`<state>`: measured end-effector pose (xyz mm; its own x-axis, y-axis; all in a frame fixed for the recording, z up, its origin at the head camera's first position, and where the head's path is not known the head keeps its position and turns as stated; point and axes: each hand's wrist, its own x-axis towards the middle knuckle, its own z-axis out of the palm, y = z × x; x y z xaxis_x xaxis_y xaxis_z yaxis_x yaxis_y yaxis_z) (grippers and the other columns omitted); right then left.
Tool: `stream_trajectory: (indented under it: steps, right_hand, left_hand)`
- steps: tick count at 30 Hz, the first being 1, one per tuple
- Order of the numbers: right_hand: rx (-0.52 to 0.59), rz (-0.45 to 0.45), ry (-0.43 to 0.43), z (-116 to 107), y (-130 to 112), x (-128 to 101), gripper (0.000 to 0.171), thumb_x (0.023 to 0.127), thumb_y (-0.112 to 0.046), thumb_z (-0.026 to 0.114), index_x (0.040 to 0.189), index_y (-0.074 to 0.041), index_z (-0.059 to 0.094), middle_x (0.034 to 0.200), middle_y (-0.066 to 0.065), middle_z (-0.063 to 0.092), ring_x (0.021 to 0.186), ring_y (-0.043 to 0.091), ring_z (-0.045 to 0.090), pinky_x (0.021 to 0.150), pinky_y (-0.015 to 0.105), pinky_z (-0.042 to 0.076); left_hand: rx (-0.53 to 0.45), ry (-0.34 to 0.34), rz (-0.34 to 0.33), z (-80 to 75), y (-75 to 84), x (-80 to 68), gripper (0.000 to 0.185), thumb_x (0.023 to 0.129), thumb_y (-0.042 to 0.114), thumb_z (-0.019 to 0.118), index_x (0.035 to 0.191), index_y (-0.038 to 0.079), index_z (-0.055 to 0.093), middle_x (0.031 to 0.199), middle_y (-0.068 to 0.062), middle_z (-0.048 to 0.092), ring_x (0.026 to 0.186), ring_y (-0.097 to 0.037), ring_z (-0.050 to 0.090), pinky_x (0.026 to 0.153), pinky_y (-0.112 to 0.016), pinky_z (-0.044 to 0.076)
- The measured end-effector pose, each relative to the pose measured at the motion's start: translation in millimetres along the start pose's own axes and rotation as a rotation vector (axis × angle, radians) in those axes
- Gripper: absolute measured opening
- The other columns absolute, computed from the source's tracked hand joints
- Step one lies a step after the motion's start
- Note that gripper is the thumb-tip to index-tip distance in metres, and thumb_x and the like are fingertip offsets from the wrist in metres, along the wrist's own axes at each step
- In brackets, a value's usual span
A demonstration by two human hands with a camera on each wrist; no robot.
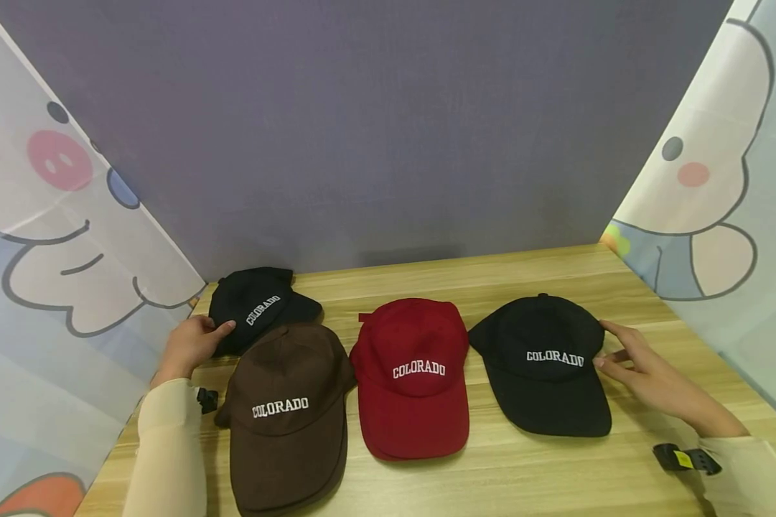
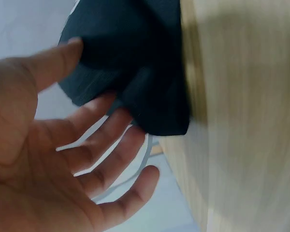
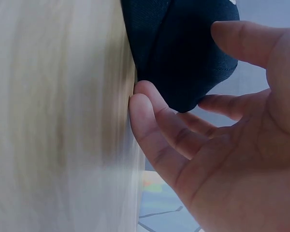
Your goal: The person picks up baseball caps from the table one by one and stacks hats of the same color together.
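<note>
Head view — tabletop: a pale wooden tabletop (image 1: 543,273) carries four caps lettered COLORADO, with a grey wall behind and cartoon-printed panels at both sides.
Head view — left hand: the left hand (image 1: 190,345) lies at the left edge of the tabletop, thumb on top of the small black cap (image 1: 258,305), which sits at the far left corner; the fingers go down over the cap's left side.
Head view — right hand: the right hand (image 1: 646,377) is near the right edge, its fingers fairly straight and touching the right side of the large black cap (image 1: 545,366), which lies flat with its brim toward the near edge.
Head view — between them: a brown cap (image 1: 287,409) overlaps the front of the small black cap, and a red cap (image 1: 410,377) lies just beside it, mid-tabletop.
Head view — sleeves: both forearms wear cream sleeves.
Left wrist view — left hand: the palm (image 2: 48,169) is open wide, fingers spread and only slightly bent; the thumb presses the dark fabric of the small black cap (image 2: 135,72) from above while the fingertips meet it from below — a loose pinch at the tabletop's edge.
Right wrist view — right hand: the hand (image 3: 227,145) is half open; the thumb hovers over the large black cap (image 3: 183,58), two fingertips rest against the tabletop beside its rim, and one reaches under the fabric.
</note>
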<state>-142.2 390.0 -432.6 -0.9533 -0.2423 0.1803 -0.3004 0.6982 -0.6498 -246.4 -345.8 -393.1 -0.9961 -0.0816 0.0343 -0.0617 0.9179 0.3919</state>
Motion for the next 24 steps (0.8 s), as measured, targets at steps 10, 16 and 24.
stream_trajectory:
  steps: [10, 16, 24]
  right_hand:
    - [0.000, -0.003, -0.013, 1, 1, 1, 0.070, 0.101, -0.004, 0.060, 0.155, 0.013, 0.019, 0.143, 0.038, 0.029, 0.100, -0.024, 0.042, 0.070, 0.017, 0.051]
    - [0.007, -0.007, -0.015, 3, 0, 0, 0.069, 0.100, -0.001, 0.060, 0.154, 0.015, 0.018, 0.141, 0.040, 0.028, 0.099, -0.024, 0.042, 0.070, 0.015, 0.051]
    - [0.017, -0.013, -0.014, 4, 1, 0, 0.070, 0.099, 0.002, 0.060, 0.153, 0.015, 0.017, 0.139, 0.039, 0.028, 0.099, -0.024, 0.042, 0.070, 0.013, 0.050]
  left_hand:
    - [-0.025, 0.085, -0.024, 4.6, 3.5, -1.6, 0.033, 0.103, 0.028, 0.059, 0.083, 0.001, 0.062, 0.073, -0.010, 0.058, 0.074, -0.031, 0.056, 0.065, -0.036, 0.040]
    - [-0.036, 0.141, 0.018, 2.2, 10.1, -2.4, 0.029, 0.102, 0.022, 0.059, 0.081, 0.003, 0.059, 0.069, -0.009, 0.062, 0.068, -0.028, 0.058, 0.063, -0.034, 0.039]
    - [-0.105, 0.190, 0.021, -2.2, 21.3, -4.0, 0.021, 0.101, 0.016, 0.060, 0.094, -0.003, 0.059, 0.086, -0.022, 0.074, 0.074, -0.032, 0.070, 0.066, -0.033, 0.044]
